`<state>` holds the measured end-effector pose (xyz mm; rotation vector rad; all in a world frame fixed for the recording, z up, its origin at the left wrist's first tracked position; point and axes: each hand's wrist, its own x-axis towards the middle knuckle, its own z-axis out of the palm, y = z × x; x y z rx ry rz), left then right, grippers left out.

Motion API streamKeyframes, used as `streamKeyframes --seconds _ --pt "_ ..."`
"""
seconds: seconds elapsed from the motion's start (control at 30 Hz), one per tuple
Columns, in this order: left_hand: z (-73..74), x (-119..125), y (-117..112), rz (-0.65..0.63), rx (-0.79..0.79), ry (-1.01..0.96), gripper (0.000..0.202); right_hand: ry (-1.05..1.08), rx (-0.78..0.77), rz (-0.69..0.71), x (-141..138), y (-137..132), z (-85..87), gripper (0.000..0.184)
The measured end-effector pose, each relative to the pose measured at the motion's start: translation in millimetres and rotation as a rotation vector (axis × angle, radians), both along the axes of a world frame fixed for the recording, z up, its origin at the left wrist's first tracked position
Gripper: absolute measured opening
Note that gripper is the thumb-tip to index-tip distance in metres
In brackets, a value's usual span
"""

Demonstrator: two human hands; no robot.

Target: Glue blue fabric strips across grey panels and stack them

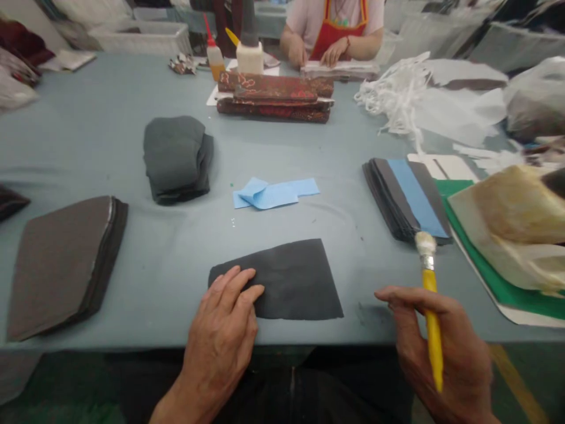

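Note:
A single dark fabric piece (295, 280) lies flat near the table's front edge. My left hand (225, 324) rests on its left end, fingers stretched out over the cloth. Over on the right, my right hand (441, 341) is closed around a brush (431, 306) with a yellow handle and pale bristles pointing away from me. Just beyond the bristles sits a stack of dark pieces (379, 197) topped by a light blue strip (415, 197). More light blue strips (278, 193) lie loosely overlapped in the middle of the table.
A thick stack of brown-grey pieces (62, 259) stands at left, with a folded dark cloth bundle (176, 156) behind it. At right are a green board (498, 277) and yellowish plastic (521, 218). Patterned rolls (276, 97) and a glue bottle (215, 59) stand far back, before a co-worker (333, 35).

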<state>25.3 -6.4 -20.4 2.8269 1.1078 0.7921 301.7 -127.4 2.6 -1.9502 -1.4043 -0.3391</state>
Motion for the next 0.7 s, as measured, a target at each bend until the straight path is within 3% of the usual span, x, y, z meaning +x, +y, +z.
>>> streamKeyframes --seconds 0.13,0.27,0.43,0.53,0.7 --pt "2.1 2.1 -1.2 0.014 -0.058 -0.014 0.033 -0.023 0.109 0.122 -23.6 22.7 13.7 0.016" --pt "4.0 -0.1 3.6 0.007 -0.102 -0.013 0.033 -0.005 0.154 0.241 -39.7 49.5 13.8 0.014" --pt "7.5 -1.8 7.5 0.018 -0.186 -0.026 0.035 0.053 0.076 0.421 -44.8 76.9 -7.0 0.005" --pt "6.9 -2.2 5.2 0.045 -0.229 -0.064 0.033 -0.035 0.003 0.431 -45.2 83.4 -23.1 0.019" --pt "1.1 -9.3 1.9 0.140 -0.227 -0.135 0.025 0.012 -0.039 0.370 -42.1 78.6 -38.6 0.041"
